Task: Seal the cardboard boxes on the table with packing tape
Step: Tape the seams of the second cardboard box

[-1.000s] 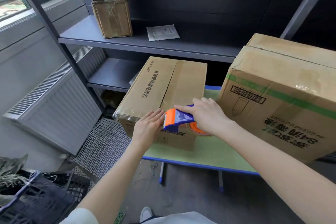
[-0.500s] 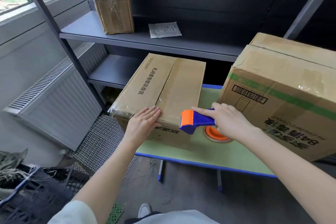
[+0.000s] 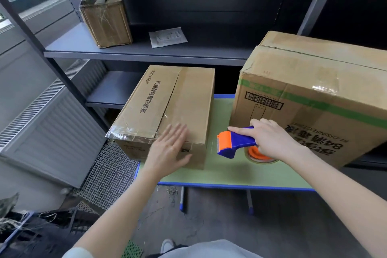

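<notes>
**Figure: Both hands at the near end of the table, tape dispenser in the right**

My left hand lies flat with its fingers straight and slightly spread over the near end of the smaller cardboard box. It is motion-blurred, so I cannot tell how firmly it bears on the lid. My right hand is closed around the blue handle of the tape dispenser, with the index finger laid straight along its top. The dispenser's orange cutter head points to 9 o'clock, just beside the near right corner of that box and apart from it. The roll of packing tape, with its orange core, sits under the hand at 5 o'clock of the cutter, low over the table top.

The smaller box lies lengthwise at 10 o'clock of the dispenser. Glossy clear tape runs along its top seam and wrinkles over its near left corner. The larger cardboard box, printed with a green band and a barcode, stands at 2 o'clock, just behind my right hand. Both boxes rest on the green table, which has a blue edge.

Beyond, at 12 o'clock, a dark metal shelf carries a worn small carton and a flat paper packet. A radiator stands at 9 o'clock, with wire mesh on the floor beside it.
</notes>
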`<move>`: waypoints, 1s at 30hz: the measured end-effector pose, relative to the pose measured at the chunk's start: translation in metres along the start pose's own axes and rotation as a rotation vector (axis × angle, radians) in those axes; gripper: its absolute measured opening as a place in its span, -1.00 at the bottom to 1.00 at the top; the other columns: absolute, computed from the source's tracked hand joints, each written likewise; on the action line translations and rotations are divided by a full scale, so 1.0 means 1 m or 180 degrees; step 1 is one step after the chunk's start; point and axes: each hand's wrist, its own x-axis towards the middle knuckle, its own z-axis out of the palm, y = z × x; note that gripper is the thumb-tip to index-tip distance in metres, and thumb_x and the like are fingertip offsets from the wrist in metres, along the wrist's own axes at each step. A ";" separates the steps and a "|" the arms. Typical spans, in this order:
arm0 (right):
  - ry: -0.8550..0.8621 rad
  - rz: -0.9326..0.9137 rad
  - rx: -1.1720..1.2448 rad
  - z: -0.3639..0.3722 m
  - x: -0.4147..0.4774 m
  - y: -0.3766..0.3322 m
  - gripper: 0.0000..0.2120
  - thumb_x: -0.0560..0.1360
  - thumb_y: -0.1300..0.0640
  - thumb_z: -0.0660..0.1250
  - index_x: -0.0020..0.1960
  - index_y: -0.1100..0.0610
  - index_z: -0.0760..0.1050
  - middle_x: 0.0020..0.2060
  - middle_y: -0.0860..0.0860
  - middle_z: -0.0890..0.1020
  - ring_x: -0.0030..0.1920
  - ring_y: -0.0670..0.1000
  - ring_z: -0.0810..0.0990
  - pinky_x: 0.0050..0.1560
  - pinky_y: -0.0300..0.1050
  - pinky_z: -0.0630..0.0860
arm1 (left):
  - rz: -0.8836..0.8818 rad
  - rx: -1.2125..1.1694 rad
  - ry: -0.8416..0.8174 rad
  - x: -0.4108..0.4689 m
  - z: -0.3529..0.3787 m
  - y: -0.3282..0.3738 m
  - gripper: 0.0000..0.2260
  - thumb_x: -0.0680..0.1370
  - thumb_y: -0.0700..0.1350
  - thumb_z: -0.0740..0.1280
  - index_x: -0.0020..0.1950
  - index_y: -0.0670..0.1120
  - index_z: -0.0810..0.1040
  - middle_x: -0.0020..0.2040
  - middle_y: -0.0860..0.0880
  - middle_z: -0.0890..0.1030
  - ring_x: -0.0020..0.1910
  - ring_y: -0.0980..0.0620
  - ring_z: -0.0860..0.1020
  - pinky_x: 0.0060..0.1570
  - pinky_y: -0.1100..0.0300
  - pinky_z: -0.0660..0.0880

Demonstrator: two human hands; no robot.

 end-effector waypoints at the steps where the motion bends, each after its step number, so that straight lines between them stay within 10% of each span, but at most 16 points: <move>1: -0.0005 -0.0015 -0.0029 0.001 0.001 -0.001 -0.34 0.57 0.18 0.11 0.46 -0.33 -0.10 -0.06 0.00 0.36 -0.05 0.01 0.34 -0.04 -0.14 0.23 | 0.0181 -0.0110 -0.0083 0.008 0.001 0.012 -0.39 0.48 0.14 0.23 0.40 -0.23 0.39 0.41 -0.12 0.38 0.41 -0.04 0.33 0.42 0.05 0.20; 20: -0.0677 -0.0262 -0.1425 0.009 0.044 -0.035 -0.61 0.59 0.02 0.16 0.41 -0.18 0.28 0.17 0.06 0.46 0.21 0.14 0.39 0.14 -0.05 0.26 | 0.0061 -0.0872 -0.0424 0.027 -0.002 0.044 -0.45 0.30 -0.11 0.13 0.24 -0.18 0.57 0.28 -0.10 0.53 0.29 -0.02 0.49 0.32 0.09 0.38; 30: -0.0087 0.1170 -0.0156 -0.004 0.042 -0.027 -0.24 0.49 -0.01 0.28 0.54 0.02 -0.08 0.14 0.17 0.44 0.15 0.18 0.42 0.08 -0.04 0.32 | -0.0150 -0.0755 -0.0436 0.029 -0.002 0.054 -0.39 0.25 -0.03 0.18 0.25 -0.23 0.55 0.28 -0.15 0.53 0.29 -0.06 0.49 0.31 0.09 0.40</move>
